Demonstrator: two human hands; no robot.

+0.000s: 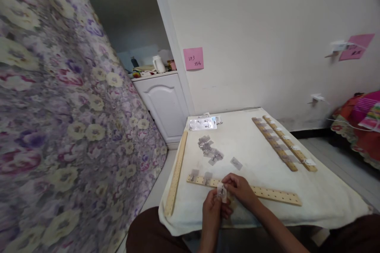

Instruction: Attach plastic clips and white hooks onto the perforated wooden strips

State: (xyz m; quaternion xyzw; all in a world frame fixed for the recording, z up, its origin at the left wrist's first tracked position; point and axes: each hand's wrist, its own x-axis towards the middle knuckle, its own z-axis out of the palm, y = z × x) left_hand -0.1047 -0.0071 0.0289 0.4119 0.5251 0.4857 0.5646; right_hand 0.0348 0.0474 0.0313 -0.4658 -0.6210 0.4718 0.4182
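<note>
Between my two hands, over the table's near side, is a clear plastic square (222,193) with a small dark piece on it. My left hand (211,207) pinches it from below and left. The fingers of my right hand (239,190) are closed at its upper right edge. Just behind the hands lies a pale wooden strip with holes (276,195), partly hidden by them. Two similar clear squares, one of them here (208,177), stand at its left end. One loose square (236,163) lies beyond the strip, and a pile of them (209,150) sits farther left.
Along the table's left edge lies another holed strip (177,174). Two strips carrying several clear squares (276,144) lie at the right. Flat clear packages (203,123) rest at the back left of the cloth-covered table (237,134). A flowered curtain (74,126) hangs at left.
</note>
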